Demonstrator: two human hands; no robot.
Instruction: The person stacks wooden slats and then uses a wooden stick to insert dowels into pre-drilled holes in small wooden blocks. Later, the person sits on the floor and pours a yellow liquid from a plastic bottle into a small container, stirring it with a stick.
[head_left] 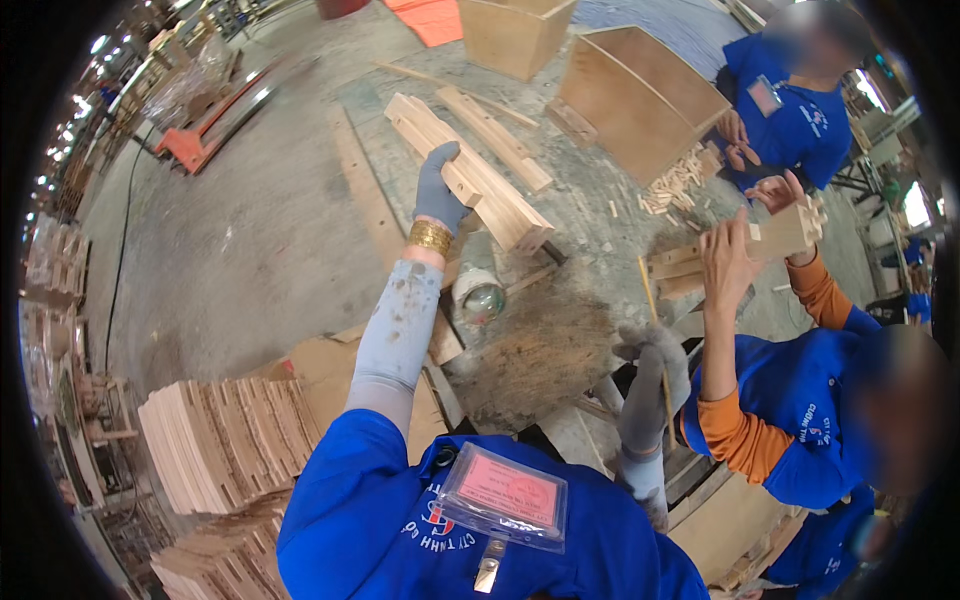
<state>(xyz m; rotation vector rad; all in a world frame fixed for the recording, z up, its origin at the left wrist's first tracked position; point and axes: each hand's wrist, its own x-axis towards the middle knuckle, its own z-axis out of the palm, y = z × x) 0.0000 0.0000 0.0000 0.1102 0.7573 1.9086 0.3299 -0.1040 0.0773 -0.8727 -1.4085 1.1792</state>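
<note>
My left hand [441, 188], in a grey glove, reaches out over the worktable. Its fingers wrap round a pale wooden bar [490, 200], made up of long pieces lying side by side with a small block on its side. My right hand [655, 357], also gloved in grey, is low near the table's right edge. It is closed round a thin yellowish stick [649, 285] that points up and away. Between my hands a clear bottle or jar [480, 290] lies on the table, its contents not clear.
Two loose wooden strips [497, 137] lie beyond the bar. Wooden bins [640, 95] and a heap of small dowels [680, 185] are at the far right. A co-worker at right handles a wooden block [785, 232]; another sits behind. Stacked boards [230, 440] stand at my left.
</note>
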